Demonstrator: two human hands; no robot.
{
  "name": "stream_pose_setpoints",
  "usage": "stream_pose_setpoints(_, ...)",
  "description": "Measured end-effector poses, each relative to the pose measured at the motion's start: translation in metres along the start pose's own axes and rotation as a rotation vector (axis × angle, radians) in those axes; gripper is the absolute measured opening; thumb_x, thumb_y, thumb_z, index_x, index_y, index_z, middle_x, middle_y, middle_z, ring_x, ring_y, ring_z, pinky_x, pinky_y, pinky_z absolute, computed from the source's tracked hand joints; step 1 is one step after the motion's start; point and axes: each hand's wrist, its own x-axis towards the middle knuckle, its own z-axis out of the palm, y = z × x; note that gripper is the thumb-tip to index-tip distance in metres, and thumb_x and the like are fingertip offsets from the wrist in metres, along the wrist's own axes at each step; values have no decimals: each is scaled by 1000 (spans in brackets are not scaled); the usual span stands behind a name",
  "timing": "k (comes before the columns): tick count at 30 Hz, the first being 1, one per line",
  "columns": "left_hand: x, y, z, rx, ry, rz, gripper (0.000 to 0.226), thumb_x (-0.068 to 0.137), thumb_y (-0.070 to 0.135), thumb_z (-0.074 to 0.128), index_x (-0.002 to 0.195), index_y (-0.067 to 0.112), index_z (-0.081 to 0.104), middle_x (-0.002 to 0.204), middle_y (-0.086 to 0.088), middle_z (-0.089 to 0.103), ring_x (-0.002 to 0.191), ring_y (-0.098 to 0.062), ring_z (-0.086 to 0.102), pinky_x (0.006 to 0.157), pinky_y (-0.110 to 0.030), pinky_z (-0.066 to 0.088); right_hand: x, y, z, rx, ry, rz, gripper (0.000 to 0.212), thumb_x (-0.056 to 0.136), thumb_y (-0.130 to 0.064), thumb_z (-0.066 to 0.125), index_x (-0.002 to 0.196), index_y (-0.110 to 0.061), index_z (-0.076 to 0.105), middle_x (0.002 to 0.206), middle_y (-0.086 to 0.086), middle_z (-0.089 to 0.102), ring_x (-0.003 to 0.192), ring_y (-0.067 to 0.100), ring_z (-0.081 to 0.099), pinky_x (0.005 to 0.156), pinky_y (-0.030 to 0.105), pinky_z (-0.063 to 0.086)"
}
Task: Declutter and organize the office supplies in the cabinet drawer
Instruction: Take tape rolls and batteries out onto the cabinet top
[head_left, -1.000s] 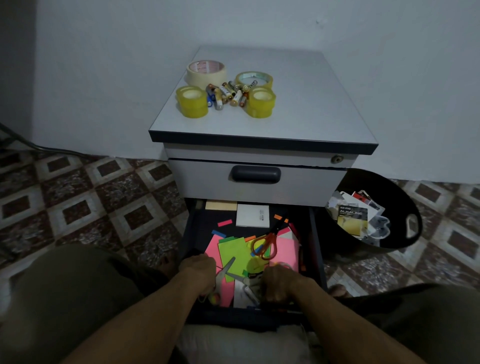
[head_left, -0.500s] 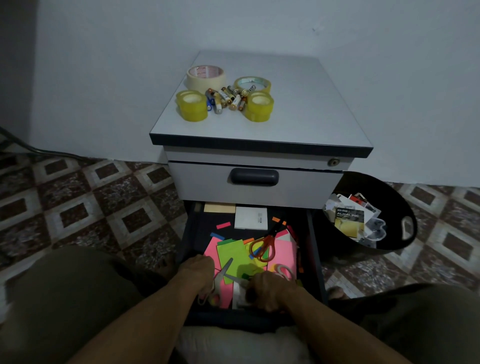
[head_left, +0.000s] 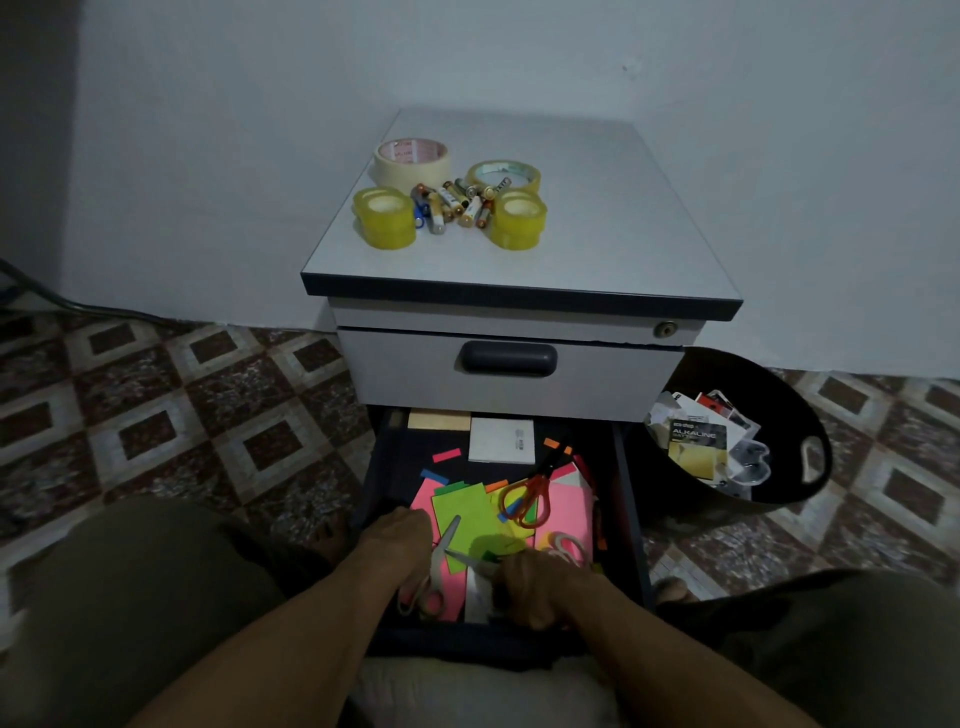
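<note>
The bottom drawer (head_left: 382, 467) of the grey cabinet is pulled out. It holds pink and green sticky notes (head_left: 467, 509), orange-handled scissors (head_left: 524, 499), a white pad (head_left: 501, 440) and a tan pad (head_left: 439, 420). My left hand (head_left: 400, 545) grips the pale handles of a pair of scissors (head_left: 449, 538) whose blades are spread apart. My right hand (head_left: 535, 587) lies knuckles up at the drawer's front, its fingers curled down by the tip of the lower blade. What they hold is hidden. A third pair with pale handles (head_left: 566, 545) lies beside my right hand.
On the cabinet top (head_left: 597, 223) stand several tape rolls (head_left: 384, 215) around a pile of batteries (head_left: 454, 205). The upper drawer (head_left: 509, 358) is closed. A black bin (head_left: 789, 415) with packaging stands on the tiled floor at the right. My knees flank the drawer.
My right hand has slid left along the drawer's front to the tip of the open scissors' blade. My left hand stays on the handles. The view has tilted slightly.
</note>
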Motion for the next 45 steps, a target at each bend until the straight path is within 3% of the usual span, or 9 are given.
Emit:
stream_pose_setpoints(7,3,0,-4,-48,9,-28,34,94,7,57,128,4,56,133,-13,57,116,-25,61,87,-29,51,-5,-4,-5,-49,-50,27,46,97,-9,57,141,0,46,136,24,54,126,35,53,102,41,44)
stream_pose_setpoints(15,6,4,-9,-147,12,-27,27,94,16,53,118,7,61,126,-10,62,112,-26,62,90,-32,52,-3,-2,-5,-17,-93,-3,73,94,-3,57,156,-19,22,148,20,43,134,36,45,106,43,41)
stream_pose_setpoints(18,7,4,-11,-210,50,-19,25,89,21,53,108,9,64,120,-9,66,106,-27,65,88,-32,54,-2,0,-4,15,-109,3,67,94,-3,57,154,-16,28,144,21,47,130,36,48,103,40,43)
stream_pose_setpoints(22,6,4,-12,-247,54,-46,27,91,12,54,117,10,59,126,-10,61,111,-27,62,87,-30,51,2,3,-3,56,-128,37,59,94,-7,59,149,-10,38,144,20,48,128,36,49,103,40,44)
stream_pose_setpoints(28,11,3,-10,-363,42,-20,26,94,13,51,119,9,57,127,-11,59,112,-26,60,93,-32,51,4,8,-2,69,-163,24,75,93,-6,58,156,-25,23,150,15,42,129,35,48,105,45,46)
stream_pose_setpoints(32,10,6,-11,-458,47,22,20,97,9,50,114,3,60,116,-13,61,107,-25,60,89,-34,51,6,10,3,120,-174,17,72,92,-10,61,154,-21,27,150,15,41,131,35,47,107,44,43)
stream_pose_setpoints(39,14,2,-12,-658,-4,3,27,92,5,52,117,12,58,95,-5,55,83,-19,54,60,-22,43,9,15,8,145,-117,8,58,94,-8,57,148,-20,38,144,12,47,128,31,48,107,43,43)
stream_pose_setpoints(42,10,2,-14,-749,-9,-51,26,90,3,48,107,21,56,94,-10,58,74,-23,58,53,-27,49,10,17,8,173,-75,49,38,97,-15,56,135,-12,53,128,10,59,118,29,56,96,37,46)
stream_pose_setpoints(45,3,3,-21,-728,-16,-62,25,92,4,47,108,22,52,99,-16,62,74,-31,68,57,-37,57,9,18,1,182,10,43,27,97,-19,55,122,-8,61,114,10,62,110,29,59,83,31,43)
